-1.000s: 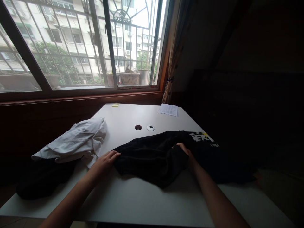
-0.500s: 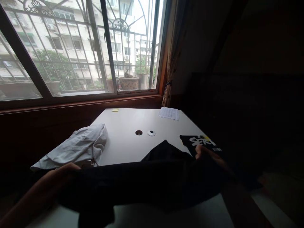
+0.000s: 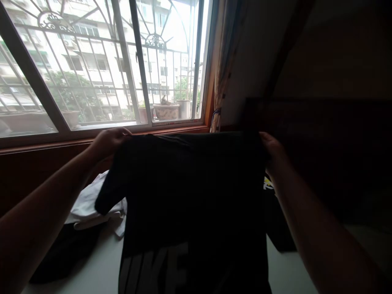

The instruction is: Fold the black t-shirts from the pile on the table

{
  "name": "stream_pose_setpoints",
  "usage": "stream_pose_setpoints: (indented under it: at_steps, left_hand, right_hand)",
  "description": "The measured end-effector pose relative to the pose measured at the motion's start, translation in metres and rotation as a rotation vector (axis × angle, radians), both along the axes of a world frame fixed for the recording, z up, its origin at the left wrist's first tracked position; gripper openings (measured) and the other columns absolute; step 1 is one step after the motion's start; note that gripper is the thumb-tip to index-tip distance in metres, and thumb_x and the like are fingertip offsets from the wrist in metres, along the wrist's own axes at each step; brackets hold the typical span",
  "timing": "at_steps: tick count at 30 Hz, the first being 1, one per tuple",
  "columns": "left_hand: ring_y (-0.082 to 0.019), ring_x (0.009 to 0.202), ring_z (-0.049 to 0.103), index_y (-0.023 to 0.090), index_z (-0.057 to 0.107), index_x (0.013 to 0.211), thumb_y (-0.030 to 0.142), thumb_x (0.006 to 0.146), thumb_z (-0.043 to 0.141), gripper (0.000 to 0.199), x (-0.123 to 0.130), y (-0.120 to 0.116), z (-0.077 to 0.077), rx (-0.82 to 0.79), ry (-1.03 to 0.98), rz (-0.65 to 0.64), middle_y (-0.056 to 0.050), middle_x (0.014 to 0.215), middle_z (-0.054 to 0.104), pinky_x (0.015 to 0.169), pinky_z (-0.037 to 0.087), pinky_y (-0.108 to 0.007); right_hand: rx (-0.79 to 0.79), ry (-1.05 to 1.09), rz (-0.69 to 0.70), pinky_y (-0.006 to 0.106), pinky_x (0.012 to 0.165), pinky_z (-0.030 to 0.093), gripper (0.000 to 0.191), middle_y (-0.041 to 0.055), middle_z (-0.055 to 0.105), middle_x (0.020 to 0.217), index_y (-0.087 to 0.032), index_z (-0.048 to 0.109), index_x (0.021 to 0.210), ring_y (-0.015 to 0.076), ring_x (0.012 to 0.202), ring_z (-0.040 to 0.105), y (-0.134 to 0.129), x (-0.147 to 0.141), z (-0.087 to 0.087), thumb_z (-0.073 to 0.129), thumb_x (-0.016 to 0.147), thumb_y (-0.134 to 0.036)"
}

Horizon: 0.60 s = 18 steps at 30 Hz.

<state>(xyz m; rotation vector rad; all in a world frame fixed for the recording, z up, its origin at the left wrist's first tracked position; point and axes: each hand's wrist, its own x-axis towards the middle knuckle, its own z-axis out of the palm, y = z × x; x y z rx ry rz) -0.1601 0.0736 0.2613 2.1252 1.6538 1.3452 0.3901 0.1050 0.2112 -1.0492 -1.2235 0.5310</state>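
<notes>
A black T-shirt [image 3: 192, 188] hangs spread out between my two hands, with large grey letters low on its front. My left hand [image 3: 112, 141] pinches the shirt at its upper left, by the shoulder. At the upper right my right hand [image 3: 272, 149] grips the other shoulder. One short sleeve droops below my left hand. The shirt hides most of the table behind it.
White cloth [image 3: 92, 198] lies at the left of the white table [image 3: 101, 261], with dark cloth [image 3: 67, 249] in front of it. Another black garment [image 3: 277, 220] with a yellow and white print is at the right. Beyond stand a barred window and a curtain [image 3: 222, 69].
Both hands have risen and lifted the black shirt from low over the table to window-sill height. It now hangs open, with its lettering showing.
</notes>
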Motion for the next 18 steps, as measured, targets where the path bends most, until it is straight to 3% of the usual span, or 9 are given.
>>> stream_pose_setpoints:
  at_steps: [3, 5, 8, 11, 13, 15, 18]
  left_hand:
    - [-0.023, 0.105, 0.066, 0.01, 0.069, 0.115, 0.012, 0.083, 0.065, 0.032, 0.029, 0.032, -0.024, 0.057, 0.115, -0.014, -0.007, 0.108, 0.072, 0.111, 0.042, -0.046]
    - [-0.024, 0.12, 0.06, 0.01, 0.066, 0.12, 0.011, 0.082, 0.065, 0.037, 0.05, 0.039, -0.055, 0.076, 0.143, -0.045, -0.008, 0.123, 0.067, 0.116, 0.037, -0.042]
    - [-0.027, 0.126, 0.057, 0.017, 0.065, 0.125, 0.016, 0.086, 0.063, 0.039, 0.076, 0.024, -0.11, 0.082, 0.269, -0.174, -0.01, 0.133, 0.062, 0.115, 0.039, -0.043]
    - [-0.027, 0.124, 0.059, 0.026, 0.066, 0.123, 0.02, 0.092, 0.06, 0.033, 0.097, -0.01, -0.162, 0.025, 0.451, -0.347, -0.008, 0.132, 0.064, 0.109, 0.047, -0.043]
    - [-0.027, 0.13, 0.055, 0.026, 0.065, 0.126, 0.022, 0.095, 0.058, 0.032, 0.108, -0.038, -0.194, 0.0, 0.552, -0.434, -0.007, 0.134, 0.063, 0.111, 0.047, -0.047]
    - [-0.027, 0.135, 0.052, 0.026, 0.062, 0.131, 0.028, 0.098, 0.057, 0.033, 0.114, -0.063, -0.223, -0.044, 0.614, -0.45, -0.007, 0.137, 0.062, 0.112, 0.046, -0.048]
    - [-0.03, 0.142, 0.045, 0.029, 0.051, 0.145, 0.045, 0.1, 0.054, 0.048, 0.113, -0.093, -0.26, -0.101, 0.692, -0.422, -0.007, 0.149, 0.054, 0.113, 0.044, -0.051]
  right_hand:
    - [-0.037, -0.162, -0.234, 0.042, 0.083, 0.053, 0.025, 0.0089, 0.069, 0.096, -0.017, 0.066, 0.099, 0.0236, 0.087, 0.064, 0.03, -0.006, -0.017, 0.062, 0.086, -0.038]
    - [-0.055, -0.312, -0.342, 0.045, 0.091, 0.05, 0.021, 0.0114, 0.067, 0.106, -0.018, 0.064, 0.099, 0.0248, 0.093, 0.063, 0.039, -0.008, -0.042, 0.062, 0.085, -0.033]
    - [-0.03, -0.527, -0.355, 0.047, 0.098, 0.048, 0.024, 0.0149, 0.062, 0.116, -0.017, 0.062, 0.106, 0.0271, 0.103, 0.06, 0.028, -0.016, -0.089, 0.059, 0.087, -0.031]
    - [0.002, -0.729, -0.18, 0.049, 0.103, 0.047, 0.026, 0.0134, 0.062, 0.116, -0.019, 0.062, 0.11, 0.0284, 0.11, 0.059, -0.011, -0.033, -0.135, 0.054, 0.091, -0.035]
    - [-0.023, -0.877, 0.03, 0.047, 0.11, 0.043, 0.027, 0.0119, 0.06, 0.128, -0.023, 0.063, 0.115, 0.0276, 0.123, 0.055, -0.043, -0.046, -0.162, 0.052, 0.094, -0.037]
    - [-0.107, -1.025, 0.177, 0.046, 0.115, 0.04, 0.037, 0.0102, 0.053, 0.144, -0.025, 0.061, 0.129, 0.0274, 0.134, 0.049, -0.075, -0.056, -0.185, 0.053, 0.097, -0.042]
    - [-0.225, -1.192, 0.285, 0.05, 0.121, 0.032, 0.05, 0.0075, 0.042, 0.158, -0.027, 0.053, 0.144, 0.0284, 0.148, 0.035, -0.109, -0.064, -0.211, 0.048, 0.1, -0.05]
